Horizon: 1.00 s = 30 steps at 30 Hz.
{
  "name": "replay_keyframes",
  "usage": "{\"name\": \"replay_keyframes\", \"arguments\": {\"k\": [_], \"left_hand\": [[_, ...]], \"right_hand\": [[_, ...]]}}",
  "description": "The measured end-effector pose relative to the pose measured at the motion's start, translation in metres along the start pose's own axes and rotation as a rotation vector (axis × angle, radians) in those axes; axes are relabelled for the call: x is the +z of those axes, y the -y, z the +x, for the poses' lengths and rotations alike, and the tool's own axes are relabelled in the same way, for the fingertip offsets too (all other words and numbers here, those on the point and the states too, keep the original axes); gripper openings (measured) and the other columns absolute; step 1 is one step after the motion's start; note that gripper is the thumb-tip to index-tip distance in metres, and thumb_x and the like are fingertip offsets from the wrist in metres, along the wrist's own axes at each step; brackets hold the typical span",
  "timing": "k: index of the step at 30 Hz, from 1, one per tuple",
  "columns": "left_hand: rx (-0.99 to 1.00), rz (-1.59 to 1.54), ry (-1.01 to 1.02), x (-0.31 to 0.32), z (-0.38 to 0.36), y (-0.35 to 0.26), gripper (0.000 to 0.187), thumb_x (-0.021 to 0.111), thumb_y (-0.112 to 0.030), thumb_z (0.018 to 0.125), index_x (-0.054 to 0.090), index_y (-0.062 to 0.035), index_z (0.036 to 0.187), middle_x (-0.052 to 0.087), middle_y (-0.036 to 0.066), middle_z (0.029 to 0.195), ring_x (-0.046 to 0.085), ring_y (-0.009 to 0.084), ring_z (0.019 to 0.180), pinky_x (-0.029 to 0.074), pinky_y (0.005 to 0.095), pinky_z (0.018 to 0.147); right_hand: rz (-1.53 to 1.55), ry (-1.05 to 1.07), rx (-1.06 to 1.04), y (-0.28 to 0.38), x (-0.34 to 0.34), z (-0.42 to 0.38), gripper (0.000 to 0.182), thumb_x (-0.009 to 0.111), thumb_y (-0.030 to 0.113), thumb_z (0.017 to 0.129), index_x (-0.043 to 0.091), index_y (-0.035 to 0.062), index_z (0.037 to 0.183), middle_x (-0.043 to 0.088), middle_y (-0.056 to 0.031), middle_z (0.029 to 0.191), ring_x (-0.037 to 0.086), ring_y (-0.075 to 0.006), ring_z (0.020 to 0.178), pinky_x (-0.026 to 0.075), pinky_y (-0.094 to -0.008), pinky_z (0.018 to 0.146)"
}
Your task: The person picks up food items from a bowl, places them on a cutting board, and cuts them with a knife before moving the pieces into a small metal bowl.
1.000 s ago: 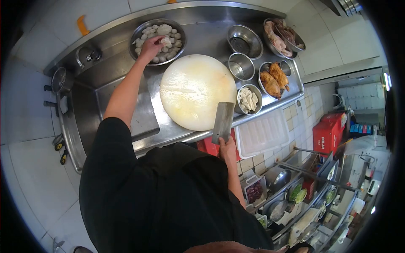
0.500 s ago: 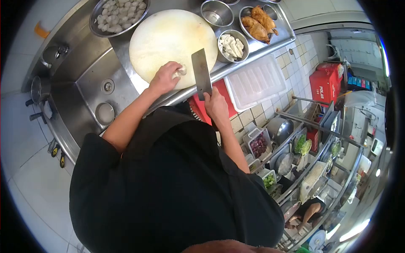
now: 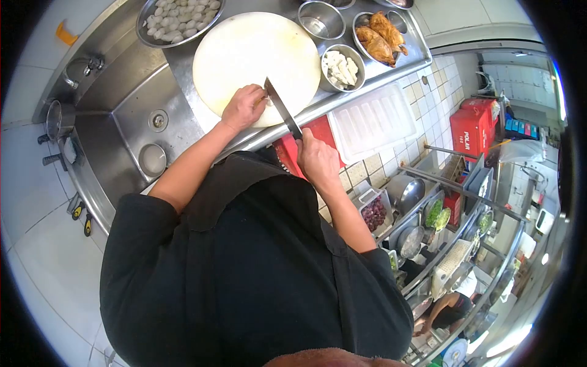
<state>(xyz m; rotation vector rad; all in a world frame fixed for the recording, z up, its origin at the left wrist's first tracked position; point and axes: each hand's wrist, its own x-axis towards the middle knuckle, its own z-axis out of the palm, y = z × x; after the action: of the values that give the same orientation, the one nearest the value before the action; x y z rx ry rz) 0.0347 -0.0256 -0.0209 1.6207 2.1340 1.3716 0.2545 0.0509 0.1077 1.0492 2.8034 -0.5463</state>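
Note:
A round white cutting board lies on the steel counter. On its near part my left hand has its fingers curled around small pale pieces of food, mostly hidden, whose kind I cannot make out. My right hand grips the handle of a cleaver. The blade stands nearly edge-on to my view, its far end against the pale food beside my left fingertips. Right of the board, a steel bowl holds white cut chunks.
A bowl of pale rounded pieces stands at the back left, beside the steel sink. Back right are an unfilled-looking steel bowl and browned cooked poultry. A translucent lid lies beyond the counter edge. Another person's arm shows beyond the racks.
The cleaver has swung left from beside the pale food onto it, its blade turning from broadside to edge-on. My left fingers have closed further over the food.

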Motion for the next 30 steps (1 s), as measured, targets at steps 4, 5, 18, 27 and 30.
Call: {"name": "replay_keyframes", "arguments": {"k": [4,5,18,27,30], "left_hand": [[0.010,0.024,-0.005,0.001,-0.001,0.006,0.013,0.069,-0.009,0.084,0.066,-0.0027,0.095,0.066,0.012,0.099,0.064,0.0339,0.094,0.051,0.0426,0.084],[0.013,0.023,0.007,0.001,-0.002,0.005,0.012,0.069,-0.009,0.084,0.066,-0.0032,0.095,0.065,0.012,0.099,0.064,0.0338,0.094,0.051,0.0425,0.084],[0.020,0.038,-0.022,0.001,0.011,-0.004,0.025,0.067,-0.012,0.084,0.068,-0.0044,0.108,0.065,0.012,0.103,0.065,0.0329,0.095,0.053,0.0411,0.085],[-0.246,0.095,0.397,-0.007,0.065,0.003,0.033,0.071,-0.022,0.084,0.073,-0.0105,0.114,0.068,0.013,0.106,0.068,0.0302,0.095,0.054,0.0417,0.087],[-0.215,0.076,0.322,0.015,0.109,-0.017,0.036,0.073,-0.027,0.083,0.074,-0.0094,0.114,0.069,0.013,0.103,0.068,0.0302,0.095,0.054,0.0415,0.087]], "right_hand": [[-0.010,0.049,-0.037,-0.006,0.027,0.011,0.019,0.059,0.024,0.098,0.054,0.0054,0.098,0.067,-0.0240,0.069,0.068,-0.0450,0.065,0.054,-0.0567,0.059],[-0.028,0.055,-0.044,-0.007,0.032,0.014,0.021,0.057,0.025,0.098,0.055,0.0040,0.099,0.068,-0.0239,0.071,0.069,-0.0442,0.067,0.054,-0.0556,0.061],[0.480,0.112,0.380,-0.047,-0.001,0.021,0.035,0.057,0.031,0.099,0.061,-0.0010,0.113,0.070,-0.0265,0.083,0.071,-0.0396,0.073,0.054,-0.0512,0.076],[0.605,-0.033,0.409,-0.074,0.089,-0.017,0.031,0.060,0.024,0.099,0.060,-0.0040,0.111,0.067,-0.0231,0.077,0.071,-0.0322,0.064,0.055,-0.0447,0.060],[0.593,-0.010,0.450,-0.056,0.070,-0.021,0.041,0.058,0.032,0.098,0.058,-0.0060,0.114,0.066,-0.0372,0.105,0.063,-0.0516,0.106,0.049,-0.0554,0.092]]}}
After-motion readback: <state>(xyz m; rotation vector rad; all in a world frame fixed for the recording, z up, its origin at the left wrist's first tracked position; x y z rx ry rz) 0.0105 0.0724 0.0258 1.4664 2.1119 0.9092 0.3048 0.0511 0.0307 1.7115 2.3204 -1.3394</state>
